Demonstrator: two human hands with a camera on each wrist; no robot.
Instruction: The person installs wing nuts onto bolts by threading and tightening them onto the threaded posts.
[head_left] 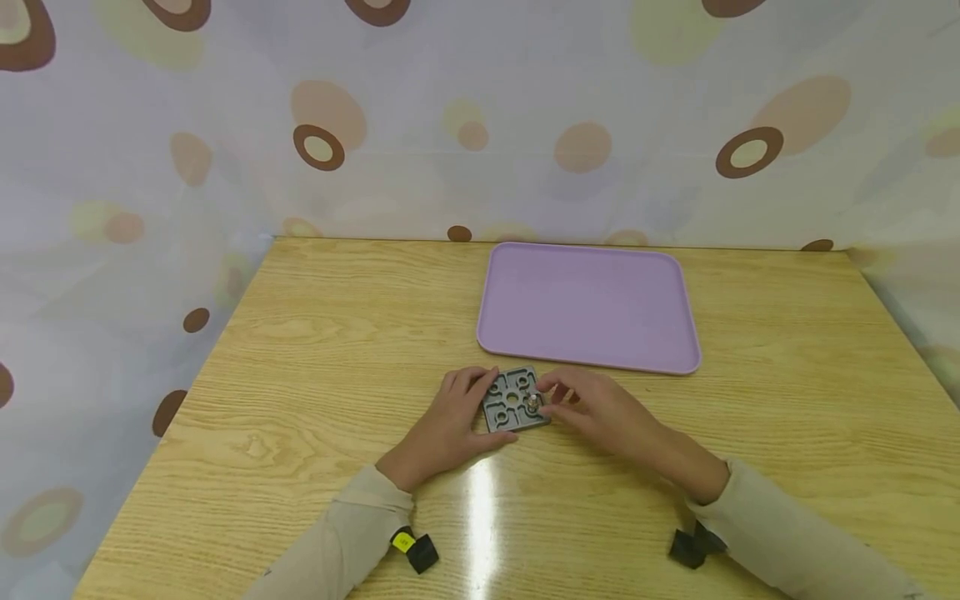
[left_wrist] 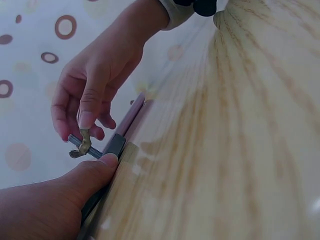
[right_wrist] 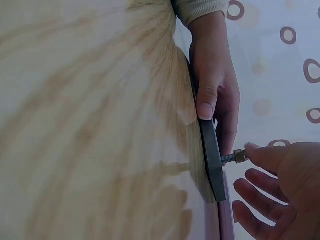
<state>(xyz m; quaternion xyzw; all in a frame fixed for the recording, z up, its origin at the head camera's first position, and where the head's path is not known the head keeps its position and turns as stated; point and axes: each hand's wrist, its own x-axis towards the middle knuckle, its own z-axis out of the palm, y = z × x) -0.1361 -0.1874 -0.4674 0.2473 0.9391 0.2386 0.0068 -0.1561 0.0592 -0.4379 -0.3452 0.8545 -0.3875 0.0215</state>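
A square grey metal plate [head_left: 517,418] with round holes and raised ribs lies on the wooden table. My left hand [head_left: 448,427] grips it from the left, thumb along the near edge and fingers at the far edge. Out of the plate's right part stands a threaded bolt [left_wrist: 94,152], carrying a brass-coloured wing nut [left_wrist: 84,143]. My right hand [head_left: 607,417] is at the wing nut, pinching one wing at the thumb tip, as the left wrist view shows. Its other fingers curl loosely around the bolt's upper end. How the index finger meets the nut is partly hidden.
A purple rectangular tray [head_left: 588,308] lies just beyond the plate, towards the back of the table [head_left: 337,333]. A patterned cloth [head_left: 525,100] hangs behind and at both sides. Dark wrist devices [head_left: 688,548] sit under both sleeves.
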